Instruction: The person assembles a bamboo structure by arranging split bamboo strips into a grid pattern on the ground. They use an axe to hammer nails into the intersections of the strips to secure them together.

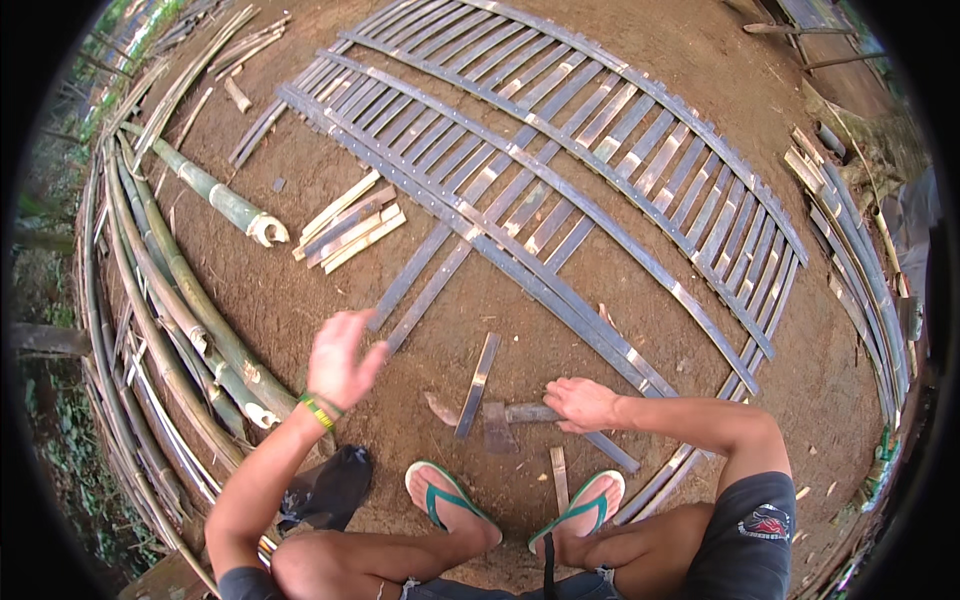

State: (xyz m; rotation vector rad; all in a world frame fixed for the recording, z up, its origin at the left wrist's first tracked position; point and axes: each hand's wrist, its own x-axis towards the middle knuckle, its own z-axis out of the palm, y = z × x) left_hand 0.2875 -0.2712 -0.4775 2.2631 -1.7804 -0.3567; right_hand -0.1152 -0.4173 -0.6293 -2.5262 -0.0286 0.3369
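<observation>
A hatchet (498, 432) lies on the dirt in front of my feet, its wooden handle pointing right. My right hand (583, 403) closes over the end of that handle. My left hand (345, 362), slightly blurred, is raised with thumb and fingers apart, holding nothing. Beyond it lie the ends of two bamboo slats (420, 290), which run under a long slatted bamboo panel (520, 155). A short dark bamboo slat (478, 385) rests left of the hatchet head, with a small curved brownish piece (440, 408) beside it.
A small stack of split bamboo pieces (350, 228) sits at centre left. Long bamboo poles (170, 290) line the left side; a thick green pole (215, 195) lies near them. Curved strips (865, 270) are piled at right. A dark cloth-like item (330, 485) is by my left foot.
</observation>
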